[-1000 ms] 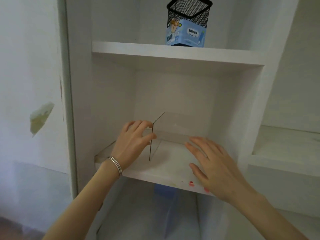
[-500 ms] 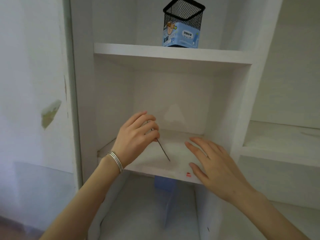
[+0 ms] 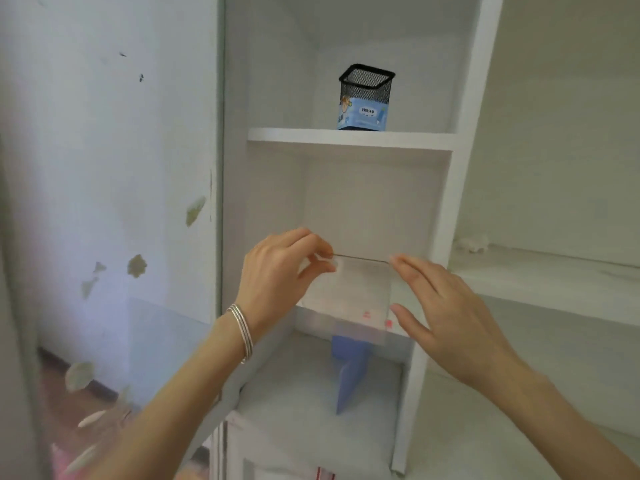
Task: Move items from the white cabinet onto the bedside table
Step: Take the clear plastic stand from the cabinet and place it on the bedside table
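A clear square pane (image 3: 360, 292) is held upright in front of the middle shelf (image 3: 405, 323) of the white cabinet (image 3: 460, 140). My left hand (image 3: 277, 275), with silver bangles on the wrist, pinches the pane's upper left corner. My right hand (image 3: 446, 306) is spread at the pane's right edge, fingertips touching its top right corner and thumb near its lower right. A black mesh pen holder (image 3: 365, 98) with a blue label stands on the shelf above. The bedside table is out of view.
A blue folded sheet (image 3: 349, 372) stands in the compartment below. A lower white ledge (image 3: 554, 282) runs to the right with a small white lump (image 3: 472, 244) on it. The wall (image 3: 104, 168) on the left has peeling paint.
The pane has come off the shelf, turning from edge-on to face me, and now hangs in front of the shelf. My right hand has risen to its right edge. The view has pulled back.
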A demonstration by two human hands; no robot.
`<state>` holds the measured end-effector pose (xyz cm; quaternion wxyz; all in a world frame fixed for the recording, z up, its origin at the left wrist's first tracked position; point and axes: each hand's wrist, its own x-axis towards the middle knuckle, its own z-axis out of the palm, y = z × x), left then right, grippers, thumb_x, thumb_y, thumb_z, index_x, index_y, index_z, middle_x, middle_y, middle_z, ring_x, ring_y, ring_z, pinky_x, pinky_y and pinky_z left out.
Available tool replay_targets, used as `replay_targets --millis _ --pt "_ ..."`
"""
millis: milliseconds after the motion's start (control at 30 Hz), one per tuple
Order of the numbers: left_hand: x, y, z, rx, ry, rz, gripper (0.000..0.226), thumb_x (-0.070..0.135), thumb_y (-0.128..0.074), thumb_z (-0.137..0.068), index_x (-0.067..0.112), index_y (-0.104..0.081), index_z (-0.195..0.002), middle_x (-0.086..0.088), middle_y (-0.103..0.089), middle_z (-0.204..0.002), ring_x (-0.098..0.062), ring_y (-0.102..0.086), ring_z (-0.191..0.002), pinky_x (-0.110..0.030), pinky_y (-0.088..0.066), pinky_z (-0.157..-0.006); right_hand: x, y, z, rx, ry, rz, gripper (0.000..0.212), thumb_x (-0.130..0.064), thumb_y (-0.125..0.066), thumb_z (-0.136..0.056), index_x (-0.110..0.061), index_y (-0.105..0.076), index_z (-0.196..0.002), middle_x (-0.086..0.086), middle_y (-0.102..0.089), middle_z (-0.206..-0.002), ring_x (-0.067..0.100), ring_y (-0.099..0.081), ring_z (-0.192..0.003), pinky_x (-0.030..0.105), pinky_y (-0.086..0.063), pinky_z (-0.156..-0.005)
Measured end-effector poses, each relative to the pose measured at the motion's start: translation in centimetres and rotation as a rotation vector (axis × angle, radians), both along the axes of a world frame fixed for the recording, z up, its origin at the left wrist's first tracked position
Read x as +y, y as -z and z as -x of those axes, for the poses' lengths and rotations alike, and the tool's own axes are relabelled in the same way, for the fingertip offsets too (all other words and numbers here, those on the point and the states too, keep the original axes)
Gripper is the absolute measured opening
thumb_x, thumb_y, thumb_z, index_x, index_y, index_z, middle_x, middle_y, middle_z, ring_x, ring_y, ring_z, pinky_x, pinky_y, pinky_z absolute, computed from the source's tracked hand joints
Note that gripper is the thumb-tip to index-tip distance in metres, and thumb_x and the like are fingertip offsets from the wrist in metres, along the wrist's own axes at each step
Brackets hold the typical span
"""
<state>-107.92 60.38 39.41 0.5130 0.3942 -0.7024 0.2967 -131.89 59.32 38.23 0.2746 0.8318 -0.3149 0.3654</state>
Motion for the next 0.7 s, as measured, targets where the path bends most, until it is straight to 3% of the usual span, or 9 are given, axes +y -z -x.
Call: replay_targets --millis 133,233,333,433,600,700 --pt "5.8 1.8 1.7 0.026 0.007 -0.121 0.026 0.048 -0.055 -0.077 0.025 -0.068 -0.084 0.017 -0.063 -0.078 0.000 -0.055 -0.068 -0.025 -0.047 -0.054 3.6 0.0 0.3 -0.011 -0.124 -0.028 0.052 -0.037 -0.043 -0.088 -0.012 -0.045 -0.133 0.003 -0.056 -0.123 0.015 -0.049 -0.108 0.024 -0.038 -0.088" --pt "10.2 3.9 2.4 0.018 -0.045 -0.220 0.027 0.049 -0.054 -0.075 0.028 -0.067 -0.084 0.018 -0.062 -0.077 -0.001 -0.053 -0.064 -0.027 -0.048 -0.052 6.1 0.8 -0.2 0.011 -0.265 -0.158 0.047 -0.042 -0.043 -0.086 -0.016 -0.055 -0.123 -0.004 -0.063 -0.102 0.010 -0.053 -0.091 0.021 -0.042 -0.074" --pt "14.7 6.0 2.0 0.054 -0.136 -0.311 0.020 0.045 -0.059 -0.074 0.028 -0.066 -0.082 0.016 -0.062 -0.076 -0.003 -0.053 -0.066 -0.030 -0.050 -0.052 8.0 1.8 -1.8 0.113 -0.374 -0.353 0.036 -0.051 -0.047 -0.083 -0.024 -0.064 -0.101 -0.010 -0.066 -0.087 0.012 -0.062 -0.079 0.032 -0.050 -0.067" --pt "19.7 8.3 0.3 0.169 -0.218 -0.421 0.012 0.035 -0.068 -0.072 0.026 -0.066 -0.080 0.015 -0.063 -0.074 -0.004 -0.055 -0.064 -0.034 -0.051 -0.056 10.5 3.2 -5.1 0.208 -0.470 -0.490 0.013 -0.040 -0.061 -0.084 -0.028 -0.064 -0.085 -0.017 -0.062 -0.077 0.008 -0.060 -0.072 0.037 -0.051 -0.065" --pt "30.1 12.7 -4.0 0.307 -0.444 -0.475 0.014 0.041 -0.064 -0.072 0.028 -0.064 -0.078 0.020 -0.056 -0.071 -0.001 -0.054 -0.063 -0.031 -0.050 -0.054 16.6 6.8 -12.7 0.312 -0.645 -0.513 0.008 -0.036 -0.070 -0.080 -0.029 -0.065 -0.079 -0.015 -0.066 -0.074 0.006 -0.058 -0.067 0.026 -0.043 -0.057" --pt "38.5 15.7 -6.9 0.372 -0.630 -0.518 0.013 0.038 -0.061 -0.076 0.027 -0.064 -0.082 0.015 -0.061 -0.075 -0.002 -0.055 -0.064 -0.031 -0.050 -0.054 21.1 9.0 -18.0 0.378 -0.741 -0.543 0.008 -0.037 -0.071 -0.079 -0.030 -0.067 -0.081 -0.014 -0.068 -0.076 0.009 -0.062 -0.070 0.028 -0.046 -0.059"
